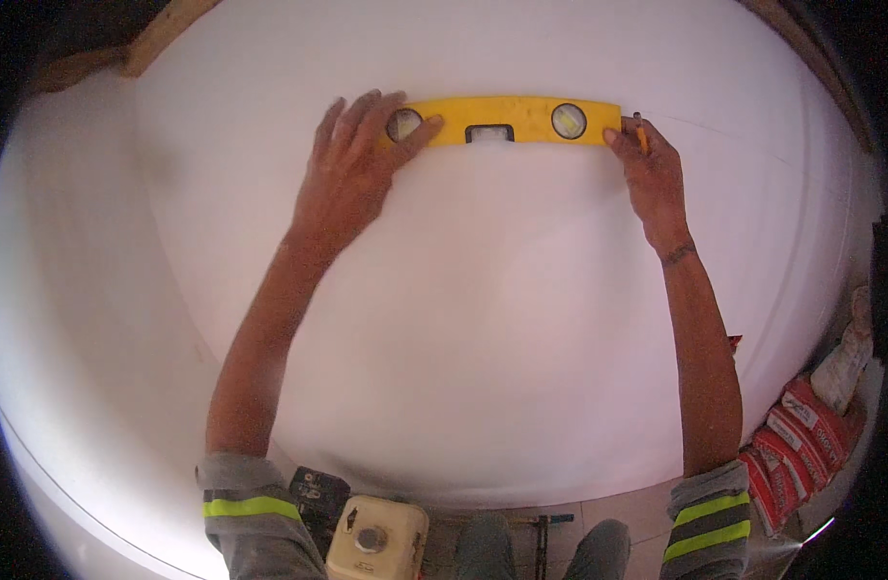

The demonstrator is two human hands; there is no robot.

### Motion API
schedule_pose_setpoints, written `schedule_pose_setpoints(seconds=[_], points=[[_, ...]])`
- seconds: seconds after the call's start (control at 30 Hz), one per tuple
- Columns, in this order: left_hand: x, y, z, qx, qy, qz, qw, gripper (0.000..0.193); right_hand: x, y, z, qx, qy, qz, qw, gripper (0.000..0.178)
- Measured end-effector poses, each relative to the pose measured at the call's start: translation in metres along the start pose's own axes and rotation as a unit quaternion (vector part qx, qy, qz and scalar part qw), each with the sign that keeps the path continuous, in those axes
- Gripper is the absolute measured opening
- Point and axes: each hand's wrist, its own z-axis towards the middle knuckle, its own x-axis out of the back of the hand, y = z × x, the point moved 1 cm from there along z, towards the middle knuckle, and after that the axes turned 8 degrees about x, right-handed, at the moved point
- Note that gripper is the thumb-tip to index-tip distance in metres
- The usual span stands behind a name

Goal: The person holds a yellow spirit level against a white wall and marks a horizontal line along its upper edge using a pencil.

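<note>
A yellow spirit level (521, 118) with round vials at its ends and a small window in its lower edge lies level against a white wall (492, 319). My left hand (352, 164) grips its left end, the thumb across the face by the vial and the fingers over the top. At the other end, my right hand (649, 169) pinches the level's corner. A pencil (641, 133) with an orange body is tucked between the fingers of that same hand. A faint line runs on the wall to the right of the level.
Below stands a machine with a cream tank (376, 541) and black cap. Several red and white bags (797, 445) are stacked at the lower right. A side wall (77, 251) meets this one at the left. Wooden beams (164, 39) cross the upper corners. My knees (599, 551) show at the bottom.
</note>
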Motion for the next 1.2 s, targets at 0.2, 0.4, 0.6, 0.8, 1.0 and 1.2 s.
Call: schedule_pose_setpoints(seconds=[0.2,0.4,0.6,0.8,1.0,1.2], points=[[0.003,0.029,-0.003,0.034,-0.006,-0.097,0.995,0.070,-0.001,0.009,0.006,0.027,0.027,-0.057,0.998,0.030],[0.013,0.043,-0.004,0.077,0.011,-0.118,0.990,0.071,-0.001,-0.054,0.018,0.255,0.185,-0.086,0.945,0.022],[0.012,0.045,-0.010,0.103,-0.001,-0.089,0.991,0.072,-0.094,-0.140,0.057,0.360,-0.117,-0.038,0.925,0.025],[0.013,0.049,-0.009,0.117,-0.017,-0.111,0.987,0.072,-0.137,-0.147,0.074,0.326,-0.225,0.082,0.915,0.024],[0.015,0.050,-0.009,0.122,-0.016,-0.119,0.985,0.070,-0.160,-0.148,0.078,0.270,-0.237,0.011,0.933,0.023],[0.014,0.049,-0.011,0.115,-0.021,-0.105,0.988,0.066,-0.172,-0.147,0.073,0.271,-0.229,-0.022,0.935,0.027]])
